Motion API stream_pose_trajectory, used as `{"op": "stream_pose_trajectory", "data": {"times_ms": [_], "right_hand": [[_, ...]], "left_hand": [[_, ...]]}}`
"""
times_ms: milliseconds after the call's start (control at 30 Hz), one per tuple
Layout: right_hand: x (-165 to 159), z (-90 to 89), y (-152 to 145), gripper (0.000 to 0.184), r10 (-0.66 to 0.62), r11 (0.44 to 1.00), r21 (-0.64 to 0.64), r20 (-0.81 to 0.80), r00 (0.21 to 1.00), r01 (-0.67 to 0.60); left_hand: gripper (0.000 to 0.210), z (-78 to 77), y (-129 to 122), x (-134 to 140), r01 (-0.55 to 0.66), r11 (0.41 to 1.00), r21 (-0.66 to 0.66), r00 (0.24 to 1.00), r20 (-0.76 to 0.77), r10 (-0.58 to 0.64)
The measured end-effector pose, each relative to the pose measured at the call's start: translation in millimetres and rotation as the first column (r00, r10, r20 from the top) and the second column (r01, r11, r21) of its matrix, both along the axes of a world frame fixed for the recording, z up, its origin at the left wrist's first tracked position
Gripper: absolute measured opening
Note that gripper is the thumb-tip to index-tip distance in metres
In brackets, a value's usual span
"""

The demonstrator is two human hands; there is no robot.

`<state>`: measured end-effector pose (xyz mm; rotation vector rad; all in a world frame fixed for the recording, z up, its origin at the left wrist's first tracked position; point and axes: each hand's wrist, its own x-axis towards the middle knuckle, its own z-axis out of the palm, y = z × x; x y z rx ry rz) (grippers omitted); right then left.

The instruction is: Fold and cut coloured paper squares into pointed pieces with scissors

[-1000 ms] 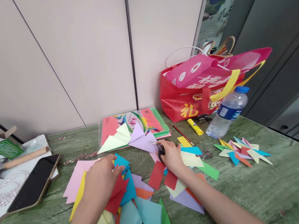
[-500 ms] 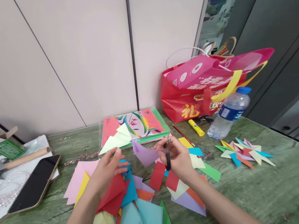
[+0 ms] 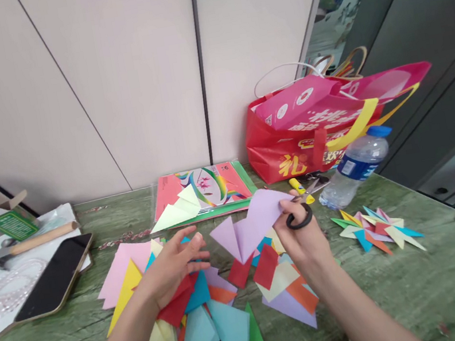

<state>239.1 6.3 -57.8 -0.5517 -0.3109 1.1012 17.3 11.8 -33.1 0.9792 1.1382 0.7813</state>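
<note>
My right hand (image 3: 303, 242) pinches a creased sheet of light purple paper (image 3: 257, 221) by its right edge. The same hand also holds scissors (image 3: 301, 224) with a black loop handle, their blades pointing away past the fingers. My left hand (image 3: 176, 266) is open, its fingers spread over a pile of folded coloured paper; red paper (image 3: 178, 304) and blue paper (image 3: 199, 292) show beneath it. Below the purple sheet lie small cut pieces, among them a red rectangle (image 3: 264, 263) and an orange piece (image 3: 302, 293).
Behind the hands lies a pack of coloured paper (image 3: 229, 179) with pale green folded paper (image 3: 179, 209) on it. Red bag (image 3: 284, 146), water bottle (image 3: 357, 166), glue stick (image 3: 296, 185) and folded paper star (image 3: 377, 230) stand or lie rightward. Left are a phone (image 3: 55, 275) and hammer (image 3: 42, 239).
My right hand has moved right with the scissors and purple paper, which now opens out wider. My left hand has shifted slightly right, still open.
</note>
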Motion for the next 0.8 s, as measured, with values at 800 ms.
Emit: {"op": "stream_pose_trajectory", "data": {"times_ms": [800], "right_hand": [[-36,-12.0,-18,0.039,0.494,0.868,-0.263,0.546,0.677,-0.421]], "left_hand": [[0.024,13.3,-3,10,-0.551,0.796,0.250,0.825,0.308,0.474]]}}
